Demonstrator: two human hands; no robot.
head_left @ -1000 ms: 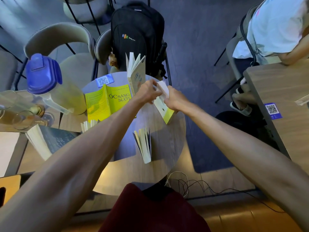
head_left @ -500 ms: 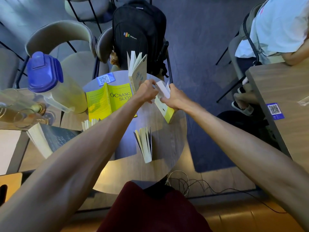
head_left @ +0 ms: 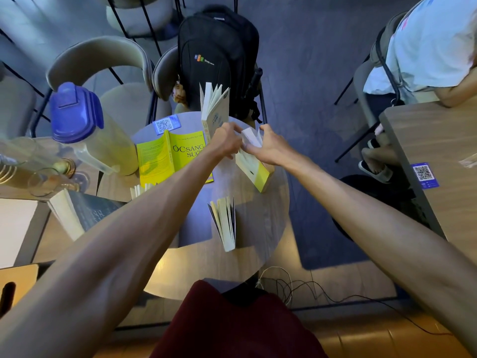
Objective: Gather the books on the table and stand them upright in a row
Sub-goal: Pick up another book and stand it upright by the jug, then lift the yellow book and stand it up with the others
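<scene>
On the round table point(head_left: 258, 228) several books stand or lie. My left hand point(head_left: 227, 142) and my right hand point(head_left: 268, 147) both grip the top of a white-and-yellow book point(head_left: 254, 169) that stands tilted near the table's right edge. Just behind my left hand a pale book point(head_left: 215, 109) stands upright with its pages fanned. A yellow book point(head_left: 167, 156) lies spread open, covers up, at the left. Another book point(head_left: 225, 223) stands fanned open nearer to me. A dark book point(head_left: 80, 210) lies at the left, partly hidden by my left forearm.
A jug with a blue lid point(head_left: 85, 127) and glasses point(head_left: 44, 179) stand at the left. A black backpack point(head_left: 216, 60) sits on a chair behind the table. A seated person point(head_left: 426, 47) and another table point(head_left: 438, 156) are at the right. Cables point(head_left: 284, 282) lie on the floor.
Both hands have stayed on the white-and-yellow book; my right hand has shifted up to its top edge and the book stands a little more upright.
</scene>
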